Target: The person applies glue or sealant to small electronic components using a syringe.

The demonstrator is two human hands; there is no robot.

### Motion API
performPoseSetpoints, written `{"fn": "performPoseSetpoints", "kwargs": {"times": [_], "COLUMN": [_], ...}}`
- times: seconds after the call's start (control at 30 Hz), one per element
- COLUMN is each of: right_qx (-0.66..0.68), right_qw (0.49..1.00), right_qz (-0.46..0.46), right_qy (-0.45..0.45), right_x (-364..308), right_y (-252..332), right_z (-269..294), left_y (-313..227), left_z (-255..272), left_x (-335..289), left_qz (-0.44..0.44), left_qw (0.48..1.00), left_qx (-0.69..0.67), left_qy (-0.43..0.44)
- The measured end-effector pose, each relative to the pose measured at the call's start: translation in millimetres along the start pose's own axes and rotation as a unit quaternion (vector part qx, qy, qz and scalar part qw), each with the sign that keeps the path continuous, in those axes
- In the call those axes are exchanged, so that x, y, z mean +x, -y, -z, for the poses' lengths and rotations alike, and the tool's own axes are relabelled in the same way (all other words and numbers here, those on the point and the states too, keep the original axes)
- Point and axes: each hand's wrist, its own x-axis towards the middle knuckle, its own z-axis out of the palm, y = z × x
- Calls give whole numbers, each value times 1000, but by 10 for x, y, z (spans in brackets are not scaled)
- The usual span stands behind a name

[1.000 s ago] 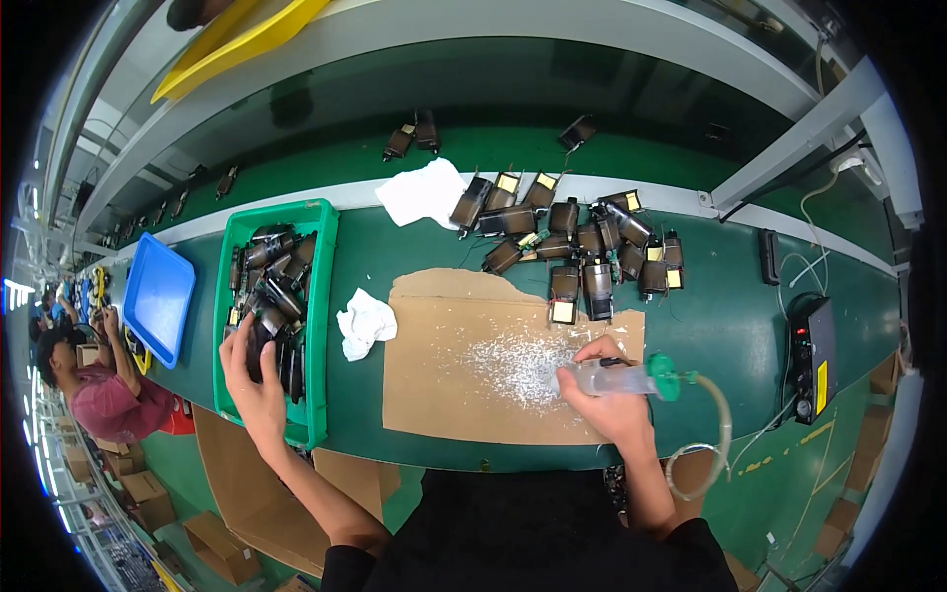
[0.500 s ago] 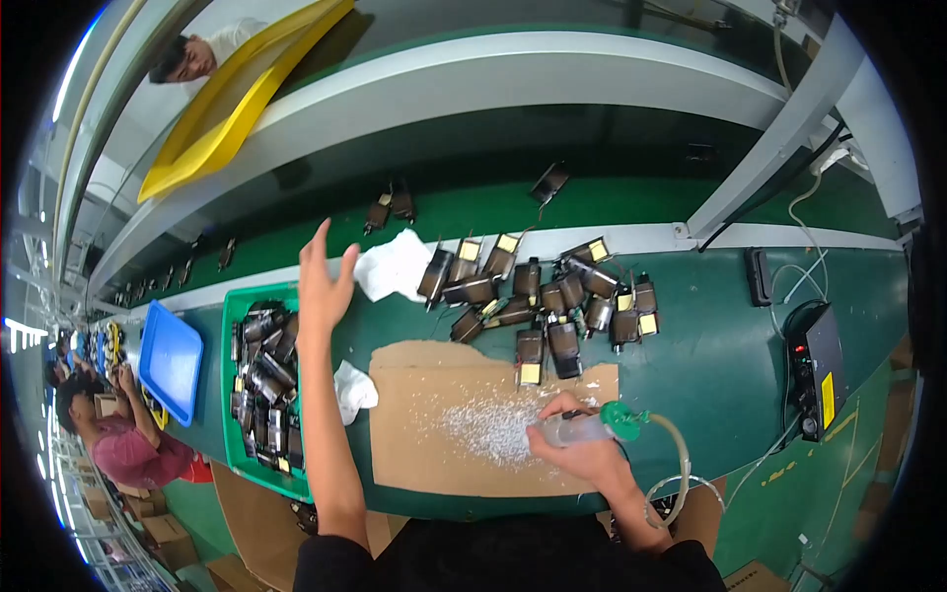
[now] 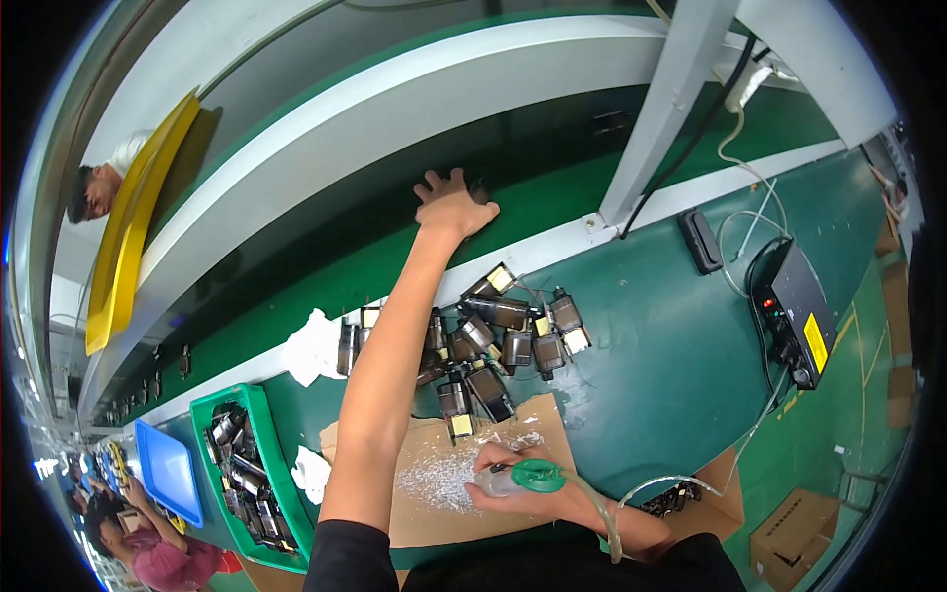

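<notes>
My left hand (image 3: pixel 454 205) is stretched far forward over the green conveyor belt (image 3: pixel 370 259), fingers spread. A small dark part (image 3: pixel 478 187) shows at its fingertips, mostly hidden; I cannot tell whether they touch. Low over the cardboard sheet (image 3: pixel 424 520), my right hand (image 3: pixel 513 483) is closed round a translucent dispensing syringe with a green cap (image 3: pixel 539 475) and a clear air hose (image 3: pixel 602 518). White bits lie scattered on the cardboard. Beyond it, a cluster of small dark brown motor-like units (image 3: pixel 496 313) with wires and pale yellow pads covers the bench.
A green crate (image 3: pixel 279 457) full of dark units stands left, beside a blue tray (image 3: pixel 170 474). White cloths (image 3: pixel 316 349) lie nearby. A black control box (image 3: pixel 789 316) sits right, near a grey post (image 3: pixel 659 118). Other people are at the far left.
My left hand has swung forward and right, from above the white cloth to the belt. My right hand keeps the syringe over the cardboard. The view has turned.
</notes>
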Motion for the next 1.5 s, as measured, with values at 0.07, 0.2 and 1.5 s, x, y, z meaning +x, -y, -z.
{"fn": "performPoseSetpoints", "kwargs": {"times": [0.07,0.2,1.5], "right_qx": [12,17,22], "right_qw": [1000,999,980], "right_qz": [12,22,-101], "right_qy": [-6,32,169], "right_x": [-28,-59,-743], "right_y": [-163,-117,146], "right_z": [-68,-44,367], "left_y": [-196,34,45], "left_z": [34,45,262], "left_x": [50,239,-3274], "left_qz": [-15,-47,-147], "left_qw": [1000,998,868], "left_qx": [6,-45,-466], "left_qy": [21,-12,90]}}
